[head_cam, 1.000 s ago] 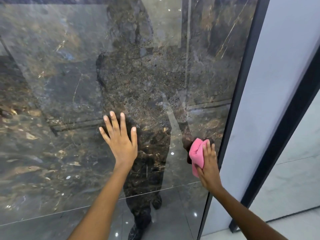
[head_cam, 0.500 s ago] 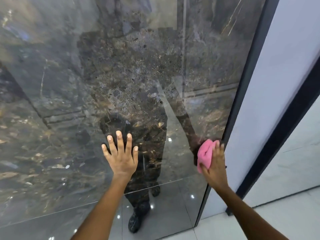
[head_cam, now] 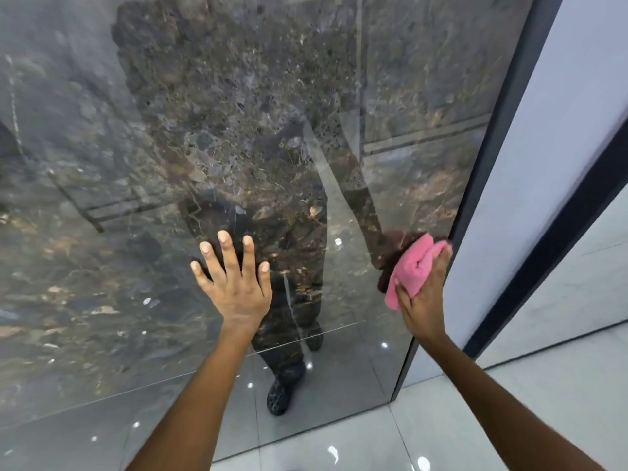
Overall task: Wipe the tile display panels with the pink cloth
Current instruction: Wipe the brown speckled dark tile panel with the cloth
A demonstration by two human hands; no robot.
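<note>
We press our left hand (head_cam: 238, 287) flat on the dark marble tile panel (head_cam: 102, 164), fingers straight and spread. Our right hand (head_cam: 423, 300) holds the folded pink cloth (head_cam: 416, 266) against the panel's lower right part, just beside its dark frame (head_cam: 482, 164) (thumb under the cloth, fingers laid over it). A pale panel (head_cam: 543, 130) stands to the right.
</note>
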